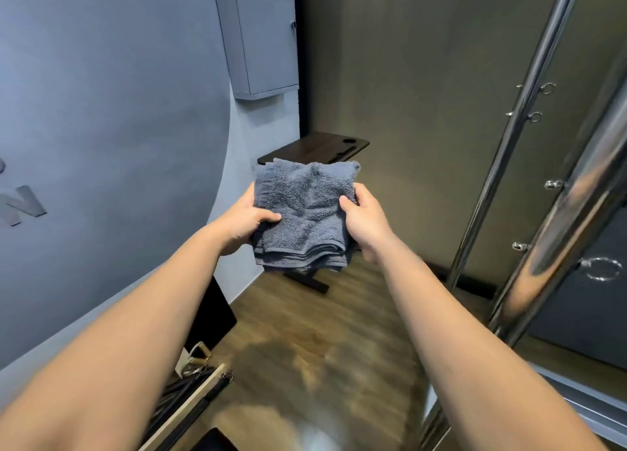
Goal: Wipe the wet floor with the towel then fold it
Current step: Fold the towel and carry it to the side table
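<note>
A grey-blue terry towel [305, 213], folded into a thick square of several layers, is held up in front of me at arm's length. My left hand [246, 221] grips its left edge, thumb on top and fingers hidden underneath. My right hand [364, 223] grips the right edge the same way. Below my arms lies the wooden floor [305, 332], where a darker, damp-looking patch [288, 359] shows, blurred by motion.
A small dark wooden table [315, 147] on a black stand is behind the towel. A grey wall [118, 111] with a wall cabinet [261, 33] is on the left. Shiny metal poles [509, 145] with hooks rise on the right. Dark clutter [193, 383] lies at lower left.
</note>
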